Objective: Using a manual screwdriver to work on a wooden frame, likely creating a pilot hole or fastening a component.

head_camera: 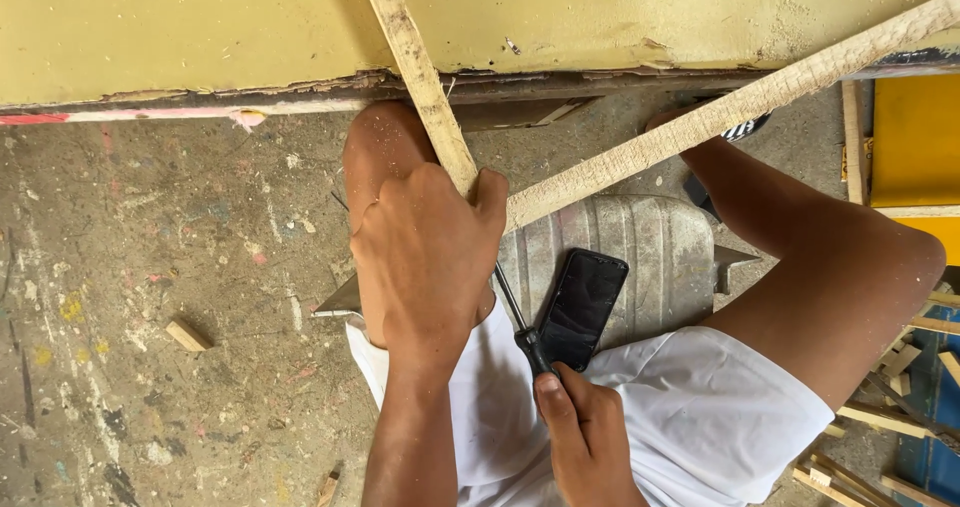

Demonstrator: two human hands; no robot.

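Two wooden sticks cross right in the middle here, and the left hand (425,257) is clenched around the spot where they meet, gripping the steeper stick (415,67) that runs up past the top edge. The other stick (740,102) slants off to the upper right, and its lower end sits just beside the left thumb. Right hand (585,437) is lower down, closed around the dark handle of a screwdriver (520,322), whose thin metal shaft goes up and disappears behind the left hand, so can't tell where the tip actually lands. One black phone (583,307) lies screen up just right of the screwdriver shaft, resting on a ribbed grey metal seat (655,252) that the person sits on in white shorts (700,407), knees spread to either side. Floor (150,267) is rough concrete, pretty grubby, covered in paint specks of yellow, pink and white. Along the top runs a yellowish-green painted wall (200,27) with chipped paint and a dark worn strip at its base. One small wood offcut (187,335) lies on the floor well off to the left, another bit peeks in at the bottom edge, and there's a loose heap of thin wood strips (880,417) at lower right. One yellow panel (915,142) with a wooden frame sits by the right edge.
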